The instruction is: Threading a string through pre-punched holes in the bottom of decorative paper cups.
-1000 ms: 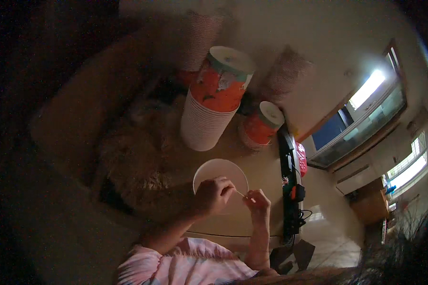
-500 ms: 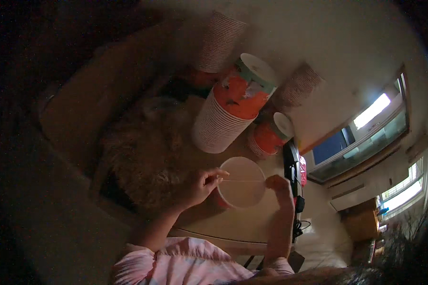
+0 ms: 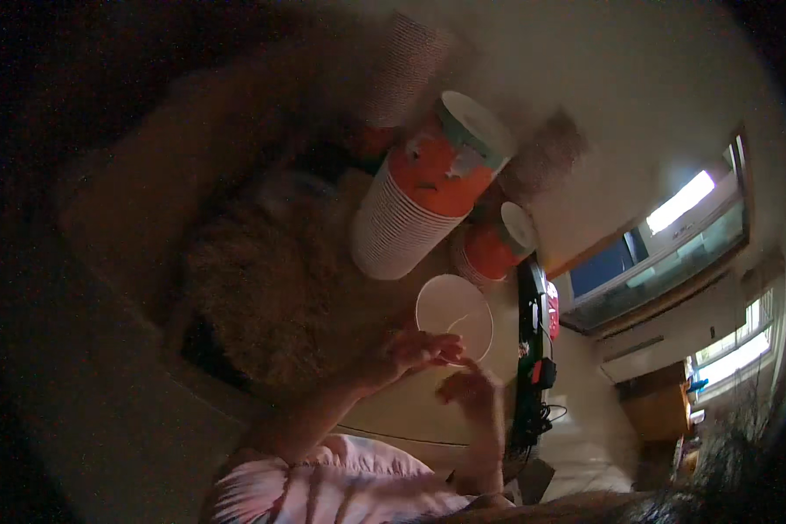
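Note:
A white-lined paper cup stands in front of me with its wide mouth facing up. At its near rim my left hand is closed, fingertips pressed together on a thin pale strand whose end shows against the cup's inside. Just below and to the right, my right hand is curled, close to the left fingertips. Motion smears its fingers, and what they pinch is hidden. To the left lies a shaggy brown heap of fibres, dim in shadow.
A tall stack of upturned orange and white paper cups stands beyond the cup, with a shorter stack to its right. Dim stacks rise behind. Dark equipment with cables lines the table's right edge; a window is farther right.
The strand was stretched across the cup's mouth between my hands. Now it hangs slack, and both hands have come together at the near rim, the right one moving left and down.

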`<state>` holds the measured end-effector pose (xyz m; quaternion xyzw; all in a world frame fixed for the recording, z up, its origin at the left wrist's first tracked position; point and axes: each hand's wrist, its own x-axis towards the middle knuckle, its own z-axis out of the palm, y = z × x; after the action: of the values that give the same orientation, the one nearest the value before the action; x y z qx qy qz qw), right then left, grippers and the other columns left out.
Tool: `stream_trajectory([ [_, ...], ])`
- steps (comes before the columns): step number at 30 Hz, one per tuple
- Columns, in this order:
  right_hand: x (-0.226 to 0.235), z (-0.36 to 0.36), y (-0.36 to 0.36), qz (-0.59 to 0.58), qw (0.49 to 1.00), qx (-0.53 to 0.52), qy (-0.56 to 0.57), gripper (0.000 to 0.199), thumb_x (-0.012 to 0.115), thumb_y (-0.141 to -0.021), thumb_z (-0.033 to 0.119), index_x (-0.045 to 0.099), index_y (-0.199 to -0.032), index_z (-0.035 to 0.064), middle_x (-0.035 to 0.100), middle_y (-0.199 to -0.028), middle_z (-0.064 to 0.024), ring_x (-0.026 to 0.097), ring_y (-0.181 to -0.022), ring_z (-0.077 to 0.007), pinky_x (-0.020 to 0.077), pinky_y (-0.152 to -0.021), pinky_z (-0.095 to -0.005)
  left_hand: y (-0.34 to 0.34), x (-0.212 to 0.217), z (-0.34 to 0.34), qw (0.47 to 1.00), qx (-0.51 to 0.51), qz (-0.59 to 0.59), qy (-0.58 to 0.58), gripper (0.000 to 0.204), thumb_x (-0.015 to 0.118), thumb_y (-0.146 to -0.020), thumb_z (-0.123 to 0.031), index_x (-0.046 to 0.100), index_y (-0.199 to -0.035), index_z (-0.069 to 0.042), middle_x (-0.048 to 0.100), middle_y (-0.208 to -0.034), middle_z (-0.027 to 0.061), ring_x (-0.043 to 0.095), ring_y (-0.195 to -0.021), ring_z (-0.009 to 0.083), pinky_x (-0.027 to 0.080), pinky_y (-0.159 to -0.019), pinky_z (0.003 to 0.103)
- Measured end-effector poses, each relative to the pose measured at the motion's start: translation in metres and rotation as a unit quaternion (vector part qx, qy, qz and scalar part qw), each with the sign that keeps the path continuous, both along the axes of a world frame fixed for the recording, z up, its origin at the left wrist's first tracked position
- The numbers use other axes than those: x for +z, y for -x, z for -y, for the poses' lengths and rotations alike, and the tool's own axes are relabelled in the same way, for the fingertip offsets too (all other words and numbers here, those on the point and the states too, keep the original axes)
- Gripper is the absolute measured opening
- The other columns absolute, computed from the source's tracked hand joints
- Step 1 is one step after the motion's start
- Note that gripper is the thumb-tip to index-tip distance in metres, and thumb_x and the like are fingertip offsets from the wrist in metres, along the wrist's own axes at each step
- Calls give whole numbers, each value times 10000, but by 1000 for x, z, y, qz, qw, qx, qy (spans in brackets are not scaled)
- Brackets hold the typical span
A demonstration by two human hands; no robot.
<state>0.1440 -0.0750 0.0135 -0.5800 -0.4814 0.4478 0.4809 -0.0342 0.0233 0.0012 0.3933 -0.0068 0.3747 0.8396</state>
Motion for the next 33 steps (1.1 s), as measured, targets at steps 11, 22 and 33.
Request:
stream_trajectory([
  [11,-15,14,33,-114,991,-65,-37,306,459,-864,-27,441,-1168,-61,649,-771,-142,638,-673,-189,515,-614,-276,4,10,11,965,78,-116,-223,580,260,-732,171,458,-1253,11,492,-1262,145,475,-1169,198,368,-990,312],
  [22,-38,32,57,-381,924,-32,-6,301,429,-893,183,515,-1047,-61,631,-893,-203,638,-797,-274,518,-716,-359,22,13,33,973,46,-140,-175,585,312,-700,160,442,-1257,33,497,-1250,166,469,-1178,233,336,-1019,338],
  [33,-54,33,52,161,936,-192,-246,191,583,-797,-34,627,-982,-10,640,-951,-155,628,-891,-258,499,-780,-318,10,-17,-6,603,326,-378,-622,368,484,-749,78,585,-1088,-21,554,-1150,166,532,-1079,285,386,-969,390],
])
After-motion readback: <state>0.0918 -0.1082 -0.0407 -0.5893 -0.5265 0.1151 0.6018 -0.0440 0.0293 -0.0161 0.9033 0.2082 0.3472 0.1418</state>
